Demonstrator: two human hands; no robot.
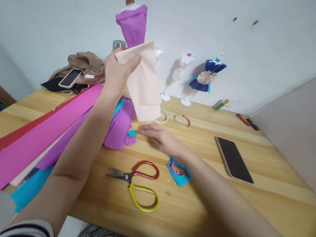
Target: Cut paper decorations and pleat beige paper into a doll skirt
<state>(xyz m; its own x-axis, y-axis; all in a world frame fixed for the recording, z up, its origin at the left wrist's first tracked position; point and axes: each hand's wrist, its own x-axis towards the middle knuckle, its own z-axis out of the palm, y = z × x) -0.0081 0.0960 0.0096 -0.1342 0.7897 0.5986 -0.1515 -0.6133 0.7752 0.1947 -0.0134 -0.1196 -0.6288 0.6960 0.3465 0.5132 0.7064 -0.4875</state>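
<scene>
My left hand grips a small dress form at its waist, raised over the table. A purple paper bodice wraps the form, and a cream paper piece hangs down in front, pinned under my thumb. My right hand hovers low over the table below the cream paper, fingers stretched out, with nothing visible in it. Near its fingertips lie small blue and purple scraps. Scissors with one red and one yellow handle lie open in front of me.
Long crepe paper strips spread under my left arm. A phone lies at right, another phone by brown cloth. Tape rings, a white dress form and a blue-dressed one stand toward the wall.
</scene>
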